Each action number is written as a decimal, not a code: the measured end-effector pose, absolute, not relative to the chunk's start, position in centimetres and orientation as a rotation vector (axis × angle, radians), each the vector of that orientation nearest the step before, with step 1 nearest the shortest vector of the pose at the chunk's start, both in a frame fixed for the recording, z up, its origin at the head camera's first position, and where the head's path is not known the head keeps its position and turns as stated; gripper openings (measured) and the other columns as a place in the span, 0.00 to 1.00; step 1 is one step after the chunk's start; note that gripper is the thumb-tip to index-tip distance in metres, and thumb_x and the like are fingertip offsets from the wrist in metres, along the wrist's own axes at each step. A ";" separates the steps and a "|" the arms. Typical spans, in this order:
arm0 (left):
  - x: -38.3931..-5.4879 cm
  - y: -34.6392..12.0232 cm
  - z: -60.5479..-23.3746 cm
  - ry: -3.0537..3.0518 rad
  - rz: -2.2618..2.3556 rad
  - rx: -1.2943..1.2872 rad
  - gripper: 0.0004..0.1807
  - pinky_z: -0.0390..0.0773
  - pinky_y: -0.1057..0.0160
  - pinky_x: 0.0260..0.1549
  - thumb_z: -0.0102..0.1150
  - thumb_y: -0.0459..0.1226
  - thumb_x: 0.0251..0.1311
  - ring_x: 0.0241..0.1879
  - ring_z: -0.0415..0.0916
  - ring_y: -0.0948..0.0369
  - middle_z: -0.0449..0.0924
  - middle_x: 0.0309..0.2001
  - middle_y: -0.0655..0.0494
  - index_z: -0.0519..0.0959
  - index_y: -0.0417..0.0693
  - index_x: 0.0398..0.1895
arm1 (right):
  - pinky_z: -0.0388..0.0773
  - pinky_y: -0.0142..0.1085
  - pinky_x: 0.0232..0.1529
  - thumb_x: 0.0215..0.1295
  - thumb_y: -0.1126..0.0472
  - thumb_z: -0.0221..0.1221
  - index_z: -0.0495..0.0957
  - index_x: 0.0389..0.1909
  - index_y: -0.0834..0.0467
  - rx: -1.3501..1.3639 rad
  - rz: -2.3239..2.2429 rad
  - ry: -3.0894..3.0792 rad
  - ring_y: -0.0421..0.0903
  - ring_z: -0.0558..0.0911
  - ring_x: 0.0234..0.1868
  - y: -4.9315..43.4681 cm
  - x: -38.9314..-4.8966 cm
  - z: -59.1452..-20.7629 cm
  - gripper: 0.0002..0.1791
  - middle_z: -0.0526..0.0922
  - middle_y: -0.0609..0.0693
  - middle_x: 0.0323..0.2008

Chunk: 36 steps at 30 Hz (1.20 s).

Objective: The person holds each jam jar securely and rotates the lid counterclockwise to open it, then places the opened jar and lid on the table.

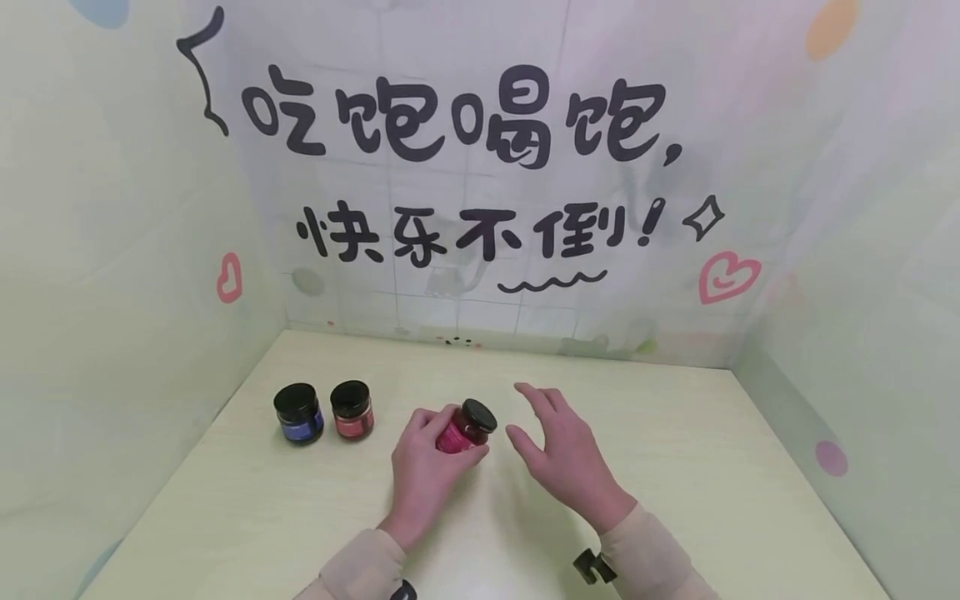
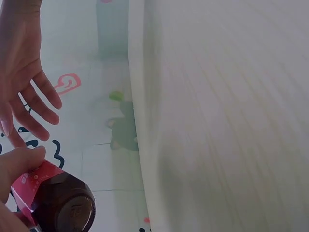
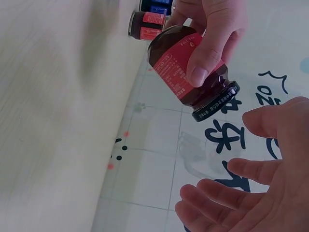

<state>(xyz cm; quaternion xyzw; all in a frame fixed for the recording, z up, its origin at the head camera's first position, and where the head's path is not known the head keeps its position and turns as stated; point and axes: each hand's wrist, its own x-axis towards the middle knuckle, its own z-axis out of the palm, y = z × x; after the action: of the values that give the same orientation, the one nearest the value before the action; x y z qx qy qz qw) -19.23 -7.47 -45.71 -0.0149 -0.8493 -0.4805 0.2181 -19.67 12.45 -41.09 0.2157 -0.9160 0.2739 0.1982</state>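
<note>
My left hand point(image 1: 426, 460) grips a small glass jar point(image 3: 179, 67) with a red-pink label and a black lid point(image 3: 216, 101). The jar is held above the table, tilted so its lid leans to the right, toward the other hand. In the left wrist view the dark base of the jar point(image 2: 62, 203) shows, with the thumb point(image 2: 24, 162) lying against its label. To the right of the lid my right hand point(image 1: 566, 454) hovers apart from the jar, its fingers spread and slightly bent, with nothing in them.
A black-lidded jar with a blue label point(image 1: 300, 427) stands at the left of the pale table point(image 1: 675, 517). Beside it is a black-lidded jar with a red label point(image 1: 353, 423). Printed cloth walls point(image 1: 480, 308) close in the back and both sides.
</note>
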 end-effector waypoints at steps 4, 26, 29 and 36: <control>-19.0 -7.2 -45.5 -2.348 -1.290 -0.073 0.39 0.80 0.56 0.46 0.86 0.45 0.36 0.44 0.76 0.59 0.75 0.42 0.60 0.83 0.46 0.58 | 0.79 0.40 0.39 0.70 0.49 0.62 0.69 0.71 0.51 0.599 0.794 -2.574 0.43 0.79 0.46 12.4 -19.7 -41.0 0.31 0.76 0.46 0.53; -17.6 -6.2 -44.7 -2.354 -1.022 -0.235 0.39 0.82 0.57 0.42 0.86 0.48 0.36 0.41 0.74 0.60 0.74 0.40 0.58 0.84 0.45 0.56 | 0.78 0.41 0.39 0.74 0.44 0.56 0.70 0.70 0.50 0.596 0.869 -2.628 0.43 0.80 0.41 11.8 -19.9 -40.9 0.29 0.79 0.47 0.48; -17.6 -6.1 -44.7 -2.351 -0.983 -0.251 0.38 0.81 0.57 0.41 0.85 0.49 0.36 0.40 0.73 0.60 0.73 0.40 0.58 0.84 0.46 0.55 | 0.77 0.40 0.38 0.74 0.42 0.54 0.70 0.70 0.48 0.587 0.872 -2.640 0.42 0.79 0.41 11.7 -19.8 -41.0 0.28 0.79 0.45 0.46; -17.5 -6.1 -44.7 -2.351 -0.903 -0.288 0.38 0.81 0.58 0.38 0.85 0.49 0.36 0.40 0.73 0.60 0.74 0.40 0.58 0.84 0.46 0.54 | 0.75 0.36 0.35 0.74 0.37 0.50 0.74 0.64 0.47 0.559 0.924 -2.663 0.38 0.78 0.35 11.5 -19.6 -41.0 0.27 0.77 0.39 0.38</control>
<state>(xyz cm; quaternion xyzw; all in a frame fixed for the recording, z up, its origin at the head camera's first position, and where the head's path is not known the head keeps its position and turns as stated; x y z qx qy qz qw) -17.49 -6.10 -44.72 -0.1082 -0.8852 -0.3400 0.2987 -19.64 11.49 -40.96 0.1927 -0.9184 0.3186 0.1337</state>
